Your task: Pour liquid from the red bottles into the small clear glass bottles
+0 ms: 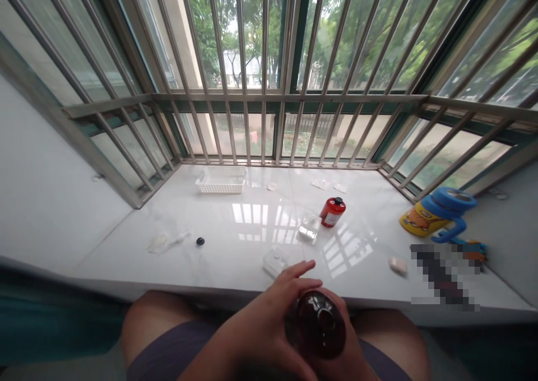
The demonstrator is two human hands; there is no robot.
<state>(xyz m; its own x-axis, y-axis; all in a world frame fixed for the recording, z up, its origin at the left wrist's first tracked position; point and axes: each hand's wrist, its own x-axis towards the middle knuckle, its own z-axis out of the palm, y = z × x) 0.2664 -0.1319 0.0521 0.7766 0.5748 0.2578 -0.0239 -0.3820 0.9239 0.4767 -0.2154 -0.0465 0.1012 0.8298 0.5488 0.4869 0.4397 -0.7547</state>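
Clearly, the dark bottle (317, 328), if it is truly a bottle, is in both hands, over the lap and before the near edge of the window sill (126, 252). The left hand (271, 314) is wrapped on its one side, with two fingers stretched out past it, and the right hand (352, 342) closes around the other side. So the grip is together upon the bottle, although most fingers of the right hand are hidden to me.

About the progress I can judge only a part. The bottle is picked up; a small black cap (200, 241) lies off, alone on the sill, but whether it belongs to this bottle I cannot tell. Nor can I say how much work is left.

Just beyond the hands lies a clear box (275, 262). Farther, a clear pack (310, 231) lies just beside a red bottle (333, 213), which stands upright with its own black top on. To the right are a pale lump (397, 266) and a blue and yellow mug (437, 210). Near the barred window sits a white basket (221, 188).
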